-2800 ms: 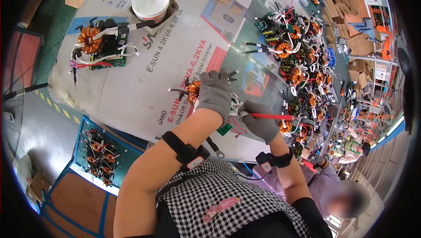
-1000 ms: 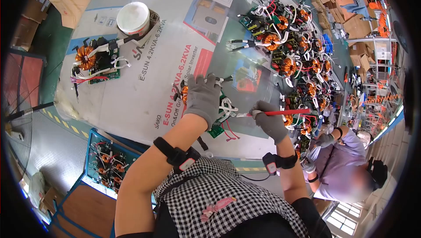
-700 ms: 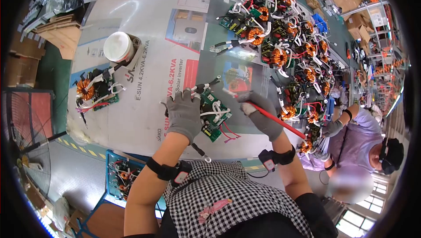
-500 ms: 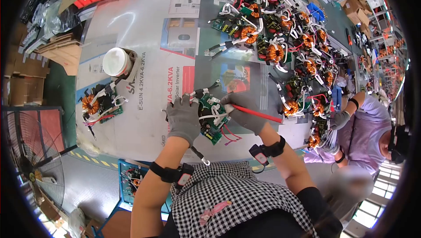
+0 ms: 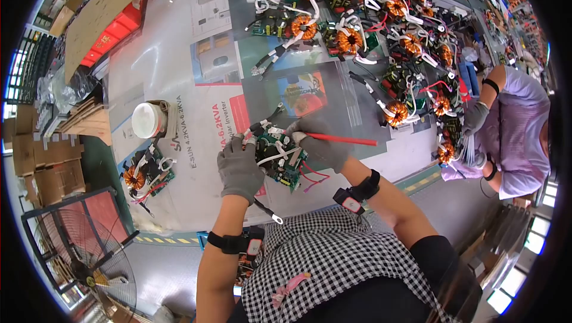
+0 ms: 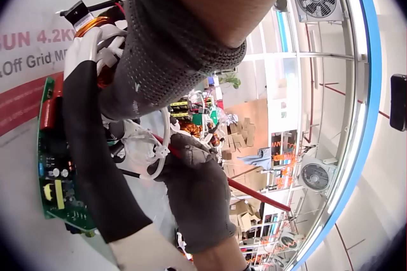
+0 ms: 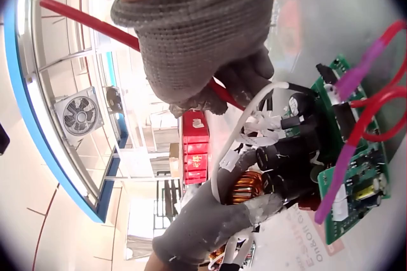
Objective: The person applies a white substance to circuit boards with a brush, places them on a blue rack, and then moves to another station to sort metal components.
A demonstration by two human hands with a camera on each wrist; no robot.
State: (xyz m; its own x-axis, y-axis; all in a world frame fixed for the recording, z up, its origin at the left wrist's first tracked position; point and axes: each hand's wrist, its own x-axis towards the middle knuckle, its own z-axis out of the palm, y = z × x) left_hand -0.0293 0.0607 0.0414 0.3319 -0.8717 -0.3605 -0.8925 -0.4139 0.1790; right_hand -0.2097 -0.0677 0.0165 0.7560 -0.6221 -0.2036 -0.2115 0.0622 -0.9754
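A green circuit board (image 5: pixel 289 171) with black parts, white wires and red leads lies on the printed table sheet in front of me. My left hand (image 5: pixel 240 171), in a grey glove, holds its left side. In the right wrist view its thumb and fingers lie around the copper coil (image 7: pixel 247 188). My right hand (image 5: pixel 325 146), also gloved, grips a thin red stick-like tool (image 5: pixel 354 139) over the board's upper right edge. The tool's working tip is hidden among white wires and fingers. A black cable with a ring lug (image 5: pixel 276 219) sticks out toward me.
A second board (image 5: pixel 149 171) lies at the left, near a white tub (image 5: pixel 148 120). Many similar boards with copper coils (image 5: pixel 350 41) crowd the back right. Another person (image 5: pixel 497 126) works with gloved hands at the right. A floor fan (image 5: pixel 89 275) stands lower left.
The head view has swung round. My right hand moved away from the board with the red tool, then came back over it. The left hand has stayed on the board's coil side.
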